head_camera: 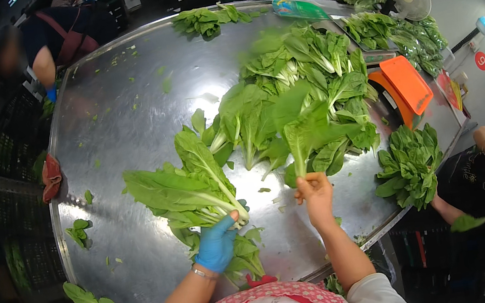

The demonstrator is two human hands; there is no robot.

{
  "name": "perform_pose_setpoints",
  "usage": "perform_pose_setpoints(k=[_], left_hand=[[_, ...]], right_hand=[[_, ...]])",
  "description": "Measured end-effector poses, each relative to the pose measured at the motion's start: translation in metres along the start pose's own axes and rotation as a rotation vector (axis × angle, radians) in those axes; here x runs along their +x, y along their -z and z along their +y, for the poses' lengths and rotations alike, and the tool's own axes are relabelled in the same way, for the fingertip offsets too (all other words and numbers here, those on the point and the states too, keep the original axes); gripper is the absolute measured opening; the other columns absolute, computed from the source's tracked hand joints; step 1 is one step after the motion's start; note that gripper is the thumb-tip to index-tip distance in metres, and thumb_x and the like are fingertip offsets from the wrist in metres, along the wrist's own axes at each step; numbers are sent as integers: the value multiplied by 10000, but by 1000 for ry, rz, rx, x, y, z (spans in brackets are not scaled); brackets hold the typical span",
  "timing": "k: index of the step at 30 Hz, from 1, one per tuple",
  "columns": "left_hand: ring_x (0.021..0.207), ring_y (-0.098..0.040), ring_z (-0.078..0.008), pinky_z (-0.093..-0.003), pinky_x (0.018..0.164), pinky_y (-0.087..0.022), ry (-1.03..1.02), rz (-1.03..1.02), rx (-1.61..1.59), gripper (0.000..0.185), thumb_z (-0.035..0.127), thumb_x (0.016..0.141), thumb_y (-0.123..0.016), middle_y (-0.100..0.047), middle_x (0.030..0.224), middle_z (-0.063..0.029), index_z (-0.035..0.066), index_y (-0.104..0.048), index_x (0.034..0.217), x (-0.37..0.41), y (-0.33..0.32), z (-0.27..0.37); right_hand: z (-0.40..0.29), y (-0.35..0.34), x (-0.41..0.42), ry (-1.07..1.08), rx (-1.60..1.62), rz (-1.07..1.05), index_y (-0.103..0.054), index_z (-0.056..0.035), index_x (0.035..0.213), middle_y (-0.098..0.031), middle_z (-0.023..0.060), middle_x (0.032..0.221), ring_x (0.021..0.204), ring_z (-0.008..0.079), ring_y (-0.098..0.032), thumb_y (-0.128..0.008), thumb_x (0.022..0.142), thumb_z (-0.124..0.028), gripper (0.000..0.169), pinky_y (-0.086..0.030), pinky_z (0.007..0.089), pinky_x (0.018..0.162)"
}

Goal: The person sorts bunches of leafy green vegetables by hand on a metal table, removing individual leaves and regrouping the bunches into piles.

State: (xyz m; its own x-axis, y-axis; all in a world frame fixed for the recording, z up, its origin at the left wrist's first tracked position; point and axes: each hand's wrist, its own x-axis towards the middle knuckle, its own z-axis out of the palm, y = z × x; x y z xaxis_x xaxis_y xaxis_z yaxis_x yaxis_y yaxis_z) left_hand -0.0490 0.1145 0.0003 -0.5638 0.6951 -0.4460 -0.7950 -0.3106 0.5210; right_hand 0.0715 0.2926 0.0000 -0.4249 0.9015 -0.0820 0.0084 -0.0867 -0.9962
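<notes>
My left hand [218, 243], in a blue glove with the thumb tip bare, grips a bunch of leafy greens [182, 191] by its pale stems. The leaves point up and to the left over the metal table. My bare right hand [317, 194] pinches the stem of a single leafy stalk [300, 143], whose upper leaf is blurred. Just beyond it spreads a large heap of loose greens [304, 62]. More leaves [246, 254] lie under and beside my left wrist, partly hidden by it.
The steel table [118, 137] carries leaf scraps. An orange scale [404, 87] and bagged greens [419, 40] stand at the right. A red cloth [51, 177] hangs at the left edge. One person at right holds a bunch [409, 169]; two others stand across the table.
</notes>
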Motion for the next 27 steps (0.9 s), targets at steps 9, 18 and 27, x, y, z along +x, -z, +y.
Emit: perform_pose_setpoints(k=[9, 18, 27], left_hand=[[1028, -545, -219, -347, 905, -433, 22, -9, -21, 394, 26, 830, -552, -568, 1094, -104, 1, -437, 1206, 12, 14, -13], [1010, -549, -217, -320, 858, -447, 63, -11, -135, 361, 73, 840, -543, -577, 1061, -133, -56, -448, 1164, 25, 43, -3], [1002, -556, -240, -359, 871, -451, -46, -45, -248, 381, 67, 826, -563, -563, 1101, -146, -27, -453, 1178, 15, 15, 7]], right_hand=[[-28, -40, -20, 461, -271, -217, -500, -24, 870, -550, 86, 785, 612, 153, -545, -613, 802, -33, 132, -450, 267, 529], [-16, -79, -23, 733, -583, -644, -582, -14, 780, -555, 131, 721, 594, 303, -547, -624, 784, -150, 142, -440, 379, 535], [30, -86, 61, 132, -874, -172, -598, -7, 660, -607, 150, 680, 628, 302, -598, -682, 729, -322, 334, -459, 378, 575]])
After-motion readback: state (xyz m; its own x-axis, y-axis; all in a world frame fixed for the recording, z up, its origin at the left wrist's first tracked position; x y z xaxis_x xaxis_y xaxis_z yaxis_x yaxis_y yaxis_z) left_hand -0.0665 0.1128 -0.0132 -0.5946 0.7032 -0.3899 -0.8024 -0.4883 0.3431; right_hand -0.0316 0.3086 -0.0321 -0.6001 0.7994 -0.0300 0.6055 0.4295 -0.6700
